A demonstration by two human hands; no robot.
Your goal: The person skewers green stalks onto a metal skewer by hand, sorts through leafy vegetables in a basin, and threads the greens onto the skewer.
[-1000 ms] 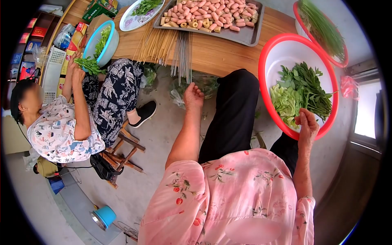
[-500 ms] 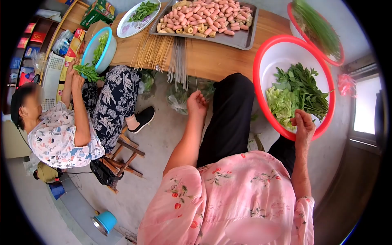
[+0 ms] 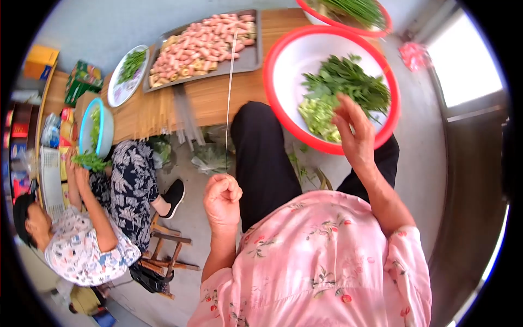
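My left hand (image 3: 222, 199) is closed around the lower end of a long thin skewer (image 3: 229, 103), which points away from me past the table edge. No food shows on the skewer. My right hand (image 3: 355, 131) is over the near side of a white basin with a red rim (image 3: 277, 103). Its fingers are apart and appear to hold nothing. Just beyond the fingertips lie pale green lettuce leaves (image 3: 316, 117), with dark leafy greens (image 3: 343, 82) behind them. Whether the fingertips touch the leaves is hard to tell.
A tray (image 3: 250, 57) of pink sausage pieces stands on the wooden table (image 3: 212, 103), with blurred skewers (image 3: 185, 111) at its edge. Behind is a red-rimmed basin (image 3: 388, 24) of long greens. At left, another person (image 3: 90, 240) handles greens beside a blue basin (image 3: 106, 128).
The view has shifted, moving the table leftward. My left hand has come nearer, and its skewer now shows clearly. My right hand has moved further over the basin, its fingers spreading.
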